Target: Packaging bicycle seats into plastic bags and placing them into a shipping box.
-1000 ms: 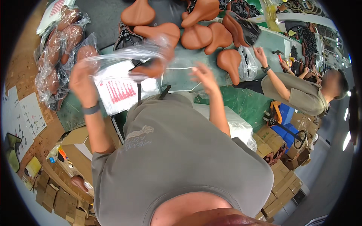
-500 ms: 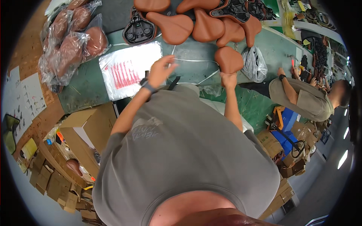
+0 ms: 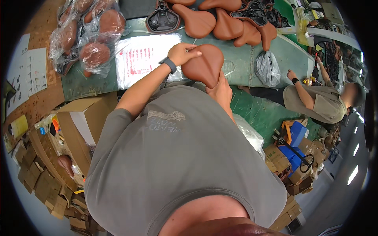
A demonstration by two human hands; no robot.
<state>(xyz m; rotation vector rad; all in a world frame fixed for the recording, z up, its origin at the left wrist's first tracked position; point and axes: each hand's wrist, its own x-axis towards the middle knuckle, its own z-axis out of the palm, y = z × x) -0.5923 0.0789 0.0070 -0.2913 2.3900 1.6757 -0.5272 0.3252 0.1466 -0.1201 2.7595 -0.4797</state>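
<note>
A brown bicycle saddle [image 3: 202,63] is held between my two hands above the near edge of the green table. My left hand [image 3: 182,54] grips the wide rear end, thumb and fingers at its rim. Around the narrow nose closes my right hand [image 3: 220,91]. Just left of the saddle lies a stack of clear plastic bags [image 3: 136,59] with red print. Farther back, several more brown saddles [image 3: 198,23] rest close together, and one black saddle underside [image 3: 162,19] faces up.
Plastic-wrapped saddles [image 3: 94,55] are heaped at the table's left. A grey plastic bag [image 3: 267,69] sits on the right of the green table [image 3: 88,87]. Below on the left stands an open cardboard box [image 3: 84,118]. A co-worker [image 3: 315,98] works at the right.
The saddle in my right hand has come left and nearer to my body. My left hand, empty before, now grips its wide end. The view has shifted slightly.
</note>
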